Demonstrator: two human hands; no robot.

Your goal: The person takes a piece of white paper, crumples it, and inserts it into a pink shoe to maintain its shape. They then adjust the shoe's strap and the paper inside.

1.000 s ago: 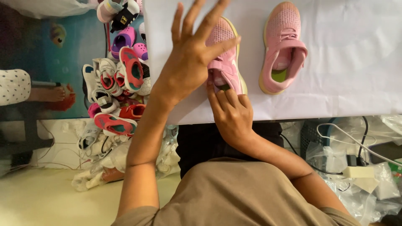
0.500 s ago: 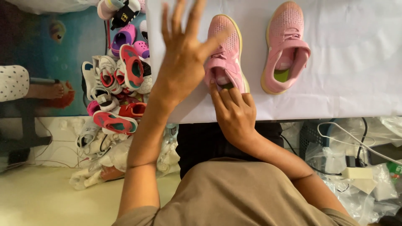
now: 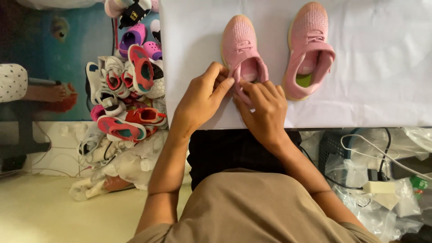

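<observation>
Two small pink knit shoes lie on a white-covered table [image 3: 369, 90]. The left pink shoe [image 3: 240, 42] points away from me with its heel toward my hands. My left hand [image 3: 202, 96] pinches the heel collar on its left side. My right hand [image 3: 265, 105] grips the heel and collar from the right, its fingers curled over the opening. The right pink shoe [image 3: 308, 31] lies apart to the right, untouched, with its strap open and a green insole showing.
A heap of several colourful children's shoes [image 3: 128, 85] lies on the floor to the left of the table. Cables and plastic bags [image 3: 382, 180] sit under the table at right. Another person's foot [image 3: 47, 93] shows at far left.
My left hand was raised with fingers spread above the shoe; it has come down and now pinches the heel collar. My right hand stayed on the heel.
</observation>
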